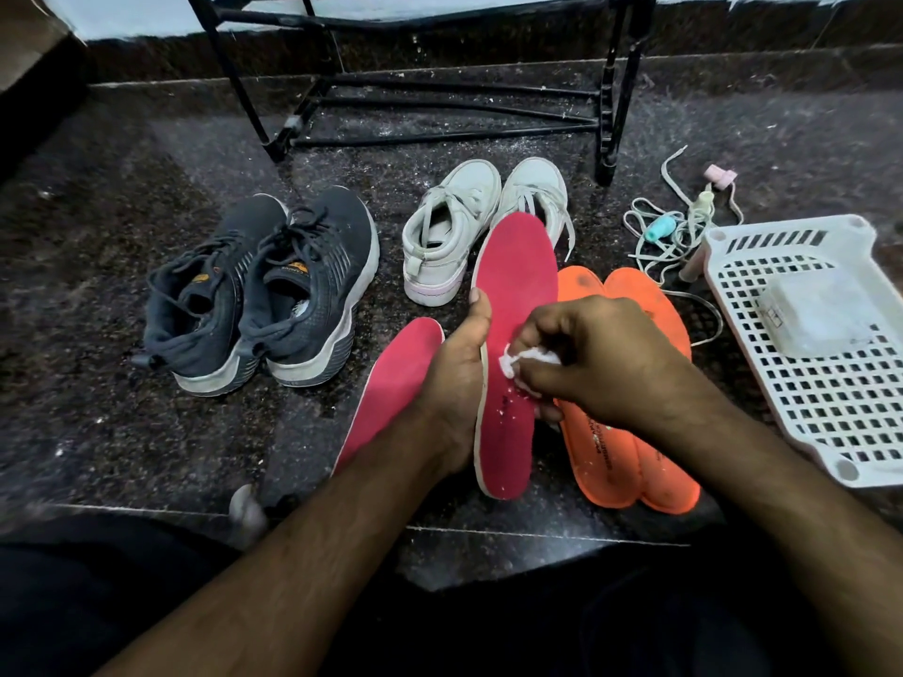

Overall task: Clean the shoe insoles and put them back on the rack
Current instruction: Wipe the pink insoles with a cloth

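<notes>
We have both hands busy at the centre of the view: our left hand (pixel 459 378) grips the long edge of a raised pink foam insole (pixel 513 334), thumb over its rim, while our right hand (pixel 586 359) pinches a small wad of white tissue (pixel 530 360) against the pink face. White crumbs cling to the insole just below the wad.

We judge this to be the wiping step on the first pink insole, with the return to the rack not yet begun. The next move calls for firm strokes along the length while our left hand keeps the flexible foam from bending.

Counting from largest down: one black metal shoe rack (pixel 430 75) at twelve o'clock on the dark speckled stone floor (pixel 97 285); one white perforated plastic basket (pixel 821 334) at three o'clock, a pale block lying in it; two dark grey running shoes (pixel 264 295) at ten o'clock; two white high-top sneakers (pixel 483 222) at twelve, just beyond the raised insole; two pink insoles, the second pink insole (pixel 396 383) lying flat at eight o'clock; two orange insoles (pixel 615 447) overlapping at four o'clock under our right wrist; a tangle of pale laces (pixel 669 227) at two o'clock, count unclear.
</notes>
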`<state>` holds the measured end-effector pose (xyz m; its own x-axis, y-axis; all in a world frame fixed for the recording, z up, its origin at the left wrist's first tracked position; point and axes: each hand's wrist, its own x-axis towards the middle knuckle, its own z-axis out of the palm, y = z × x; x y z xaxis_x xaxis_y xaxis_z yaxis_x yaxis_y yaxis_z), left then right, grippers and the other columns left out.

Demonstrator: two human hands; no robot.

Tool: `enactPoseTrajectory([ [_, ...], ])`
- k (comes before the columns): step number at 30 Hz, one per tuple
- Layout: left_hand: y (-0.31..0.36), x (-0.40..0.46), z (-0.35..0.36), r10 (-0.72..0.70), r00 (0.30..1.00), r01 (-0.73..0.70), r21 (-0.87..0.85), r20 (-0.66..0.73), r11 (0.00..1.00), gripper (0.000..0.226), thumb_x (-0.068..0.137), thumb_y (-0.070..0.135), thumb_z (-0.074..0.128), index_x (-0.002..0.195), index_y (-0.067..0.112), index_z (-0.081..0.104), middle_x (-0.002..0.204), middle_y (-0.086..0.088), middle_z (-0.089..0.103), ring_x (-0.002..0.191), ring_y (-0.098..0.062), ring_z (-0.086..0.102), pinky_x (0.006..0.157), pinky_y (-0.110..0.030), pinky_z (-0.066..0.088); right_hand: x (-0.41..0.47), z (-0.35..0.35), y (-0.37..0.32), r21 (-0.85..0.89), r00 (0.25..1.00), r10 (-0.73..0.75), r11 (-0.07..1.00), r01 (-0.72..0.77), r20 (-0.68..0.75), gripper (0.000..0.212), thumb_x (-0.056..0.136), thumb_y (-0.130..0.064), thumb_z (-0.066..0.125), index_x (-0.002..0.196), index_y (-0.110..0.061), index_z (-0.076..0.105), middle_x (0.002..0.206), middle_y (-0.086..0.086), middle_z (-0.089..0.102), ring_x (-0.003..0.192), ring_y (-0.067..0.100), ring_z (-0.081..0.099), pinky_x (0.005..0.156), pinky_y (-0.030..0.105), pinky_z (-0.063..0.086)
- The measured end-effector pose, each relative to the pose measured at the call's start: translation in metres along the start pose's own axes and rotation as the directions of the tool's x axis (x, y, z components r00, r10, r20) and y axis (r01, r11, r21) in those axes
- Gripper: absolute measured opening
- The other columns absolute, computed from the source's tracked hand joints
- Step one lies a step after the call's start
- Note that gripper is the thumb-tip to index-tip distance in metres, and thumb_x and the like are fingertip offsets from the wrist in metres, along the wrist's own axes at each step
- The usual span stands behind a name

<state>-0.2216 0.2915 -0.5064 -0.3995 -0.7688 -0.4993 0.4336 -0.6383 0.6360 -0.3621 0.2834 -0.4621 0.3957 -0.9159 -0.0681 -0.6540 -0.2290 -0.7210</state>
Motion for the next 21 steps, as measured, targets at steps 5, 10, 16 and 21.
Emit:
enactPoseTrajectory([
  [5, -0.003, -0.001, 0.005, 0.046, 0.999, -0.047, 0.046, 0.024, 0.998, 0.075, 0.096, 0.071, 0.022, 0.110, 0.012, 0.065, 0.084, -0.011, 0.066, 0.060, -0.023, 0.063, 0.048, -0.036, 0.058, 0.003, 0.004, 0.000, -0.143, 0.951, -0.085, 0.989, 0.044, -0.296, 0.012, 0.077, -0.012, 0.074, 0.086, -0.020, 0.073, 0.075, -0.008, 0.065, 0.068, 0.006, 0.057, 0.064, 0.013, 0.039],
  [10, -0.005, 0.000, 0.000, -0.004, 1.000, 0.004, 0.016, -0.003, 1.000, 0.083, 0.092, 0.077, 0.025, 0.104, 0.010, 0.072, 0.093, -0.014, 0.071, 0.075, -0.030, 0.065, 0.065, -0.043, 0.056, -0.003, 0.001, -0.008, 0.010, 1.000, -0.005, 1.000, 0.005, -0.009, 0.014, 0.079, -0.012, 0.075, 0.076, -0.024, 0.068, 0.061, -0.007, 0.068, 0.051, 0.007, 0.064, 0.052, 0.012, 0.045],
  [16, -0.006, 0.003, 0.001, 0.035, 0.998, -0.034, 0.039, -0.042, 0.999, 0.079, 0.092, 0.076, 0.026, 0.103, 0.013, 0.072, 0.089, -0.014, 0.065, 0.066, -0.028, 0.062, 0.057, -0.039, 0.059, 0.002, 0.006, -0.001, -0.187, 0.959, -0.097, 0.981, 0.047, -0.267, 0.013, 0.075, -0.010, 0.072, 0.083, -0.020, 0.071, 0.081, -0.002, 0.068, 0.076, 0.017, 0.062, 0.072, 0.024, 0.044],
  [21, -0.007, 0.003, -0.002, -0.015, 0.998, 0.017, 0.052, -0.053, 0.998, 0.087, 0.092, 0.078, 0.024, 0.094, 0.007, 0.075, 0.086, -0.017, 0.069, 0.069, -0.034, 0.066, 0.066, -0.042, 0.058, 0.000, 0.000, -0.003, -0.100, 0.999, -0.035, 0.994, 0.033, -0.014, 0.016, 0.077, -0.013, 0.074, 0.078, -0.029, 0.072, 0.068, -0.008, 0.069, 0.058, 0.005, 0.063, 0.058, 0.010, 0.043],
])
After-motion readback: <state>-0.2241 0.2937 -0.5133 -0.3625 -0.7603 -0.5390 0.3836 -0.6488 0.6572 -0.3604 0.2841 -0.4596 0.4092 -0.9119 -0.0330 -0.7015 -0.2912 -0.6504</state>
